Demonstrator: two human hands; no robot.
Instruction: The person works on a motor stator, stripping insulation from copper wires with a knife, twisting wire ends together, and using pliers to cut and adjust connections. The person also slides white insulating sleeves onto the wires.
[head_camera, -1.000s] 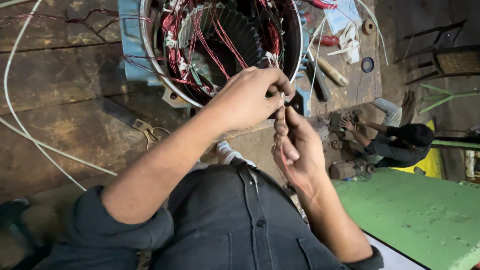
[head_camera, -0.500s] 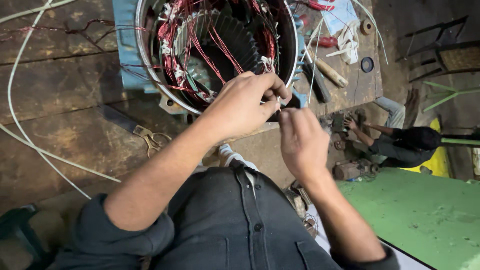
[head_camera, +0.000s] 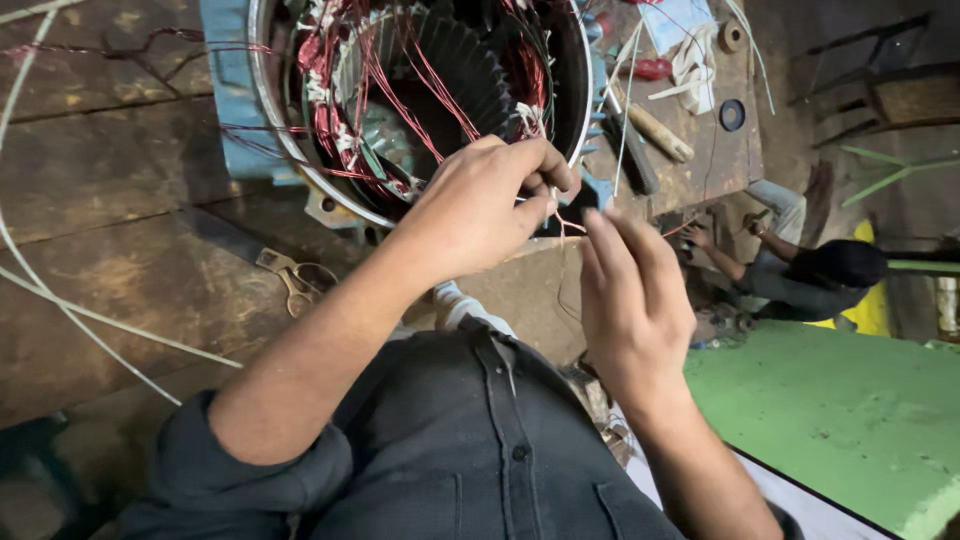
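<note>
A large blue motor stator (head_camera: 236, 120) lies on a wooden bench, its bore full of red copper windings (head_camera: 400, 90) and white insulation. My left hand (head_camera: 480, 205) is at the stator's near rim, its fingers pinched on a thin copper wire (head_camera: 572, 226). My right hand (head_camera: 632, 295) is just to the right and below, fingers raised and pinching the same thin wire where it runs down from the left hand.
Scissors (head_camera: 295, 278) lie on the wooden bench (head_camera: 110, 260). White cables (head_camera: 60, 300) cross the bench at left. A wooden-handled tool (head_camera: 660, 132), tape roll (head_camera: 732, 114) and scraps lie right of the stator. A crouching person (head_camera: 800, 270) works on the floor beside a green surface (head_camera: 840, 410).
My right hand has dropped slightly lower and away from my left hand, drawing out the thin wire between them. My left hand stays at the stator rim.
</note>
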